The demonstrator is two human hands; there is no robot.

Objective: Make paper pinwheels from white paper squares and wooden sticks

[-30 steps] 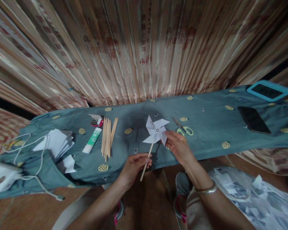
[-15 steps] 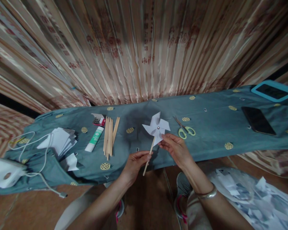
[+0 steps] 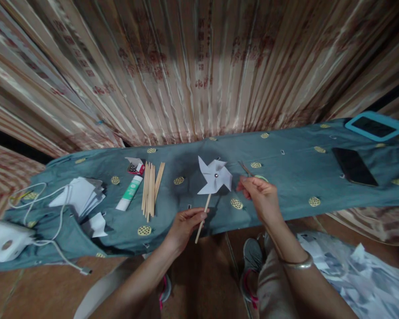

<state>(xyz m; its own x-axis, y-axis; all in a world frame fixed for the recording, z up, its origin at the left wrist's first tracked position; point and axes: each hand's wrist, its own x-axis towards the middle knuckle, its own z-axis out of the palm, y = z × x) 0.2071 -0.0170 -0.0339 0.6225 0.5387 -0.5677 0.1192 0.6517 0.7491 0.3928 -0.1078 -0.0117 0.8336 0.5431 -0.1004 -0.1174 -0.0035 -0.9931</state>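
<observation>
Pinwheel point(image 3: 216, 176), frame center, looks assembled; left hand point(image 3: 187, 225) pinches its stick point(image 3: 207, 202), right hand point(image 3: 261, 195) hovers clear, grip I can't tell. Loose sticks point(image 3: 149, 190) and paper pieces point(image 3: 80, 195), frame left, sit unused.

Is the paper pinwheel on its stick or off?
On: the pinwheel tops the stick, held up although the left hand grips only the stick and the right hand is apart from the paper.
</observation>
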